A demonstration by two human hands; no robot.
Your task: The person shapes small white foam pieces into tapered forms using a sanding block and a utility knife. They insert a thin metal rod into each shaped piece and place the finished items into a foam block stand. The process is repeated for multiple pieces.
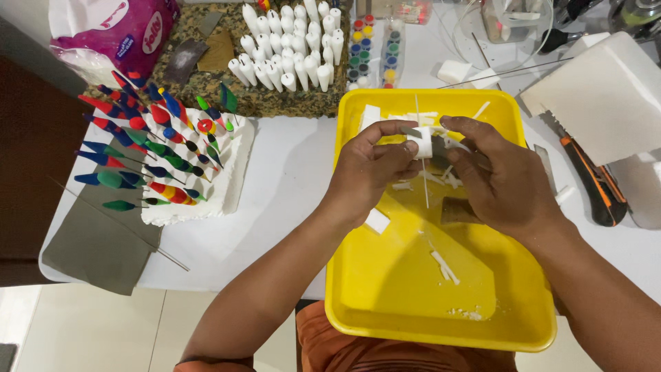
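over the far end of the yellow tray (385,289), the left hand (372,169) is pinching a small white foam block (421,142) on a thin stick while the right hand (499,176), fingers curled shut around a dark blade-like piece (441,153), is seemingly shaving it, calling for careful, light strokes.

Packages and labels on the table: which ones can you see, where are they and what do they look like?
Plastic bag: far left corner of the table, soft and bulging, magenta and white with blue and white label patches.
Paint pot strips: far side, just behind the yellow tray, two rows of small round pots in clear packaging; red, yellow, blue and green.
Clear plastic container: far right, see-through, contents unclear.
No signs or screens.
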